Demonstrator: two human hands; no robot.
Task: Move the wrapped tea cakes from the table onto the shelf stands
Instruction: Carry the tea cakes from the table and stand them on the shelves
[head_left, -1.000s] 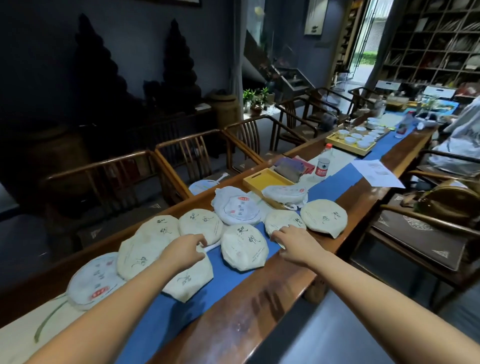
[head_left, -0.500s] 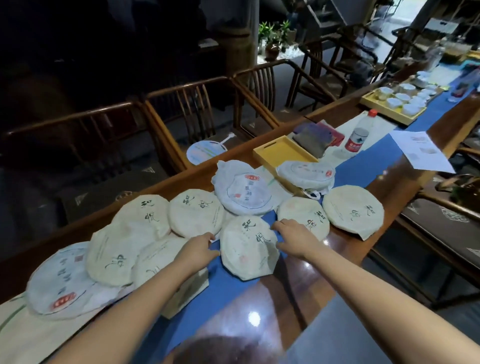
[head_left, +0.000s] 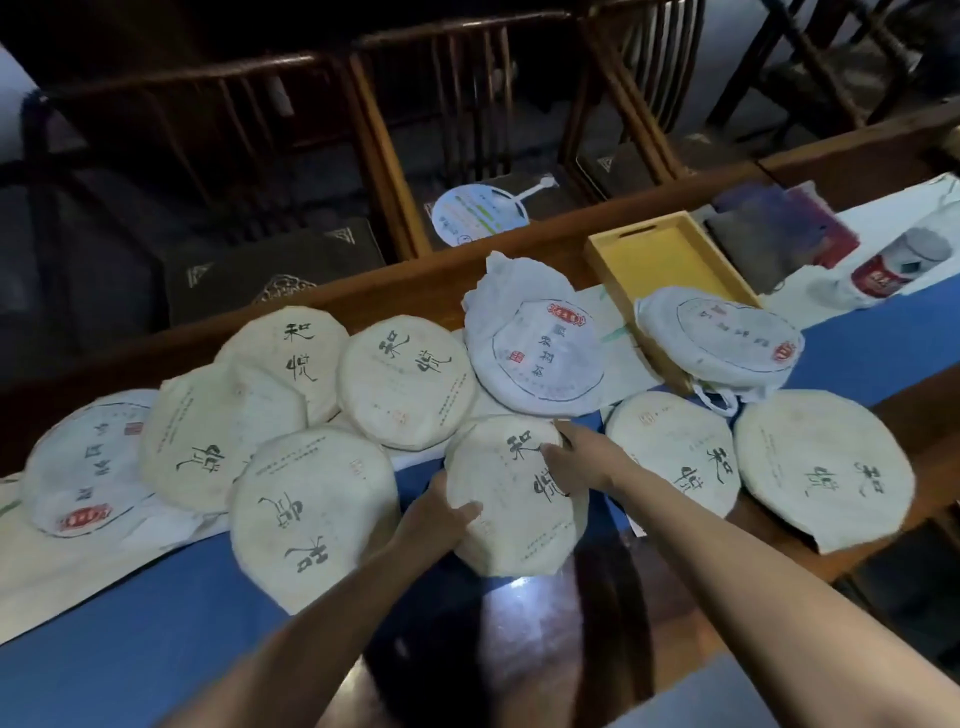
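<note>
Gripped flat between left hand (head_left: 441, 512) at its left rim and right hand (head_left: 582, 457) at its far-right rim, centre tea cake (head_left: 511, 499) near the table's front edge (both hands equally near).

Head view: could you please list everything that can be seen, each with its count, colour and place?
cream-wrapped tea cakes: seven, cream with black writing, across the table, some overlapping
white-wrapped tea cakes: three, white with red seals, far left, centre back, and on the tray's near end
held tea cake: one of the seven, front centre
tray: one, yellow, back right
table runner: one, blue, along the table
bottle: one, red label, lying at far right
fan: one, white, on a chair seat
chairs: several, dark wood, behind the table
left hand: grips the held cake's left edge
right hand: grips its upper right edge
</note>
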